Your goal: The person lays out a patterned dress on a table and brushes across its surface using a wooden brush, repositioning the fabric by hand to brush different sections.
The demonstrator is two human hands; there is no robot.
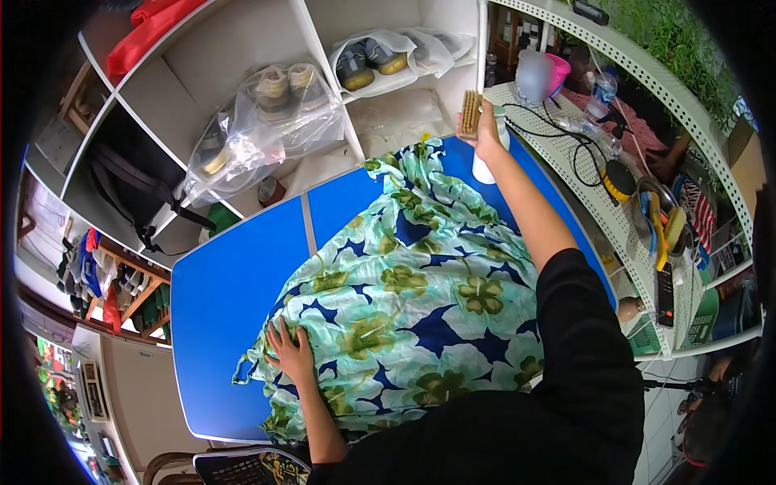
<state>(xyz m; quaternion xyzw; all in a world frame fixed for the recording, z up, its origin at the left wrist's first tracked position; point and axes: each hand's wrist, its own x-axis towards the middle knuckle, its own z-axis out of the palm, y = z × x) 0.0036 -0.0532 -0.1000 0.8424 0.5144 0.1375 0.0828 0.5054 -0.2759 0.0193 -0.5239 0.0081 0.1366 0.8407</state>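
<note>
A floral garment (420, 299) in green, white and navy lies spread and wrinkled over the blue table (234, 275). My left hand (291, 353) rests flat on its left part, fingers spread. Out past the garment's far right side, my right hand (487, 136) grips a wooden brush (470, 115), its tan bristles turned toward the left. Partly covered by that hand and wrist is a white bottle (483, 172) at the table's far edge.
White cubbies (315, 48) behind the table hold shoes (283, 87) in clear plastic bags. On the perforated shelf (566, 133) at right are black cables, a yellow round brush (618, 179) and more brushes. A patterned chair (259, 466) stands at the near edge.
</note>
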